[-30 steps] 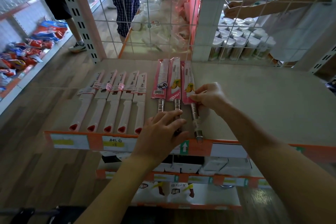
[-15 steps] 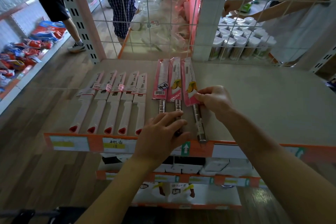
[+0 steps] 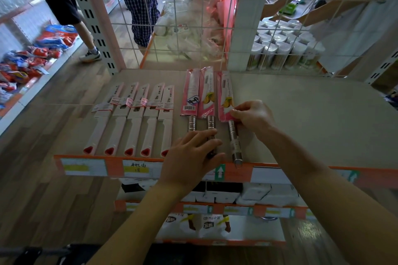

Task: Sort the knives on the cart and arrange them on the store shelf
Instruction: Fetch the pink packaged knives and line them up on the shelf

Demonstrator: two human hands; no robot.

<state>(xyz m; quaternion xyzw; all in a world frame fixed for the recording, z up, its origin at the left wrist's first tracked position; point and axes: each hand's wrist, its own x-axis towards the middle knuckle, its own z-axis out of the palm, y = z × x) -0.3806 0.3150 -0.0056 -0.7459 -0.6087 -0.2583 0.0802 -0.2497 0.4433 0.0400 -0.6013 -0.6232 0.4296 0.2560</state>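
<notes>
The rightmost knife (image 3: 233,137) (a long blade in a pink card sleeve, with a ribbed steel handle) lies slightly tilted on the grey shelf board (image 3: 301,118). Its butt reaches the orange price rail (image 3: 239,171) along the front edge. Your right hand (image 3: 252,117) pinches the sleeve's lower corner between thumb and curled fingers. Your left hand (image 3: 193,153) lies flat, fingers nearly straight, across the steel handles of the two other pink-sleeved knives (image 3: 191,94), gripping nothing. Left of those, five white-handled knives (image 3: 133,122) with red triangular butts lie in a close row.

Right of your right hand the board runs on as plain grey surface to the white wire grid (image 3: 193,26) at the back. White-lidded canisters (image 3: 280,47) stand behind the grid. To your left is a wood-floored aisle (image 3: 43,135) — two people (image 3: 71,6) stand in it, beside a low shelf of red and blue packets (image 3: 32,58).
</notes>
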